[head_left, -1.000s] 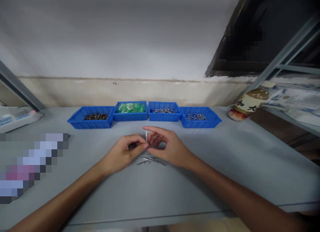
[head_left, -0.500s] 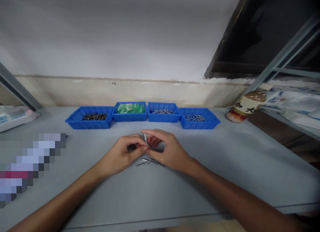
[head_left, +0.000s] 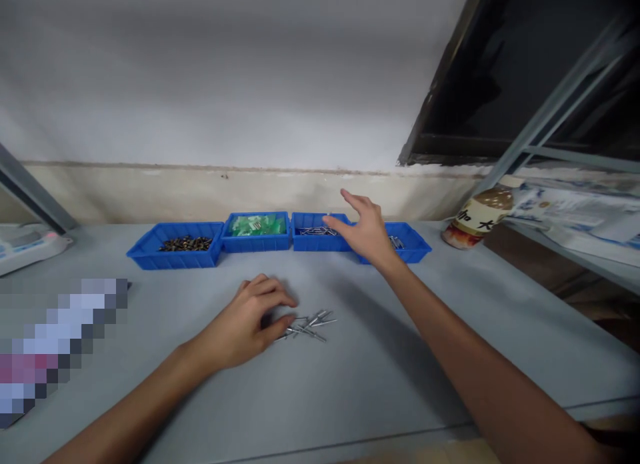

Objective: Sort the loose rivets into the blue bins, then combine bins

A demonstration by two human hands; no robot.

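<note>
Several small metal pins [head_left: 309,325] lie in a loose pile on the grey table [head_left: 350,384]. My left hand [head_left: 249,319] rests on the table just left of the pile, fingers curled, its fingertips touching the nearest pins. My right hand [head_left: 364,228] is stretched forward with fingers spread, hovering over the third blue tray [head_left: 320,232], which holds metal pins, and partly covering the fourth blue tray [head_left: 409,241]. Whether the right fingertips touch anything I cannot make out.
A row of blue trays stands at the back: the leftmost [head_left: 175,245] holds dark small parts, the second [head_left: 257,227] green pieces. A brown bottle [head_left: 475,217] lies at the right by a metal shelf frame. A white device [head_left: 27,244] sits far left.
My hands were together holding one pin upright above the pile. The right hand has now reached forward to the trays, the left has dropped onto the table by the pile; the view tilted slightly.
</note>
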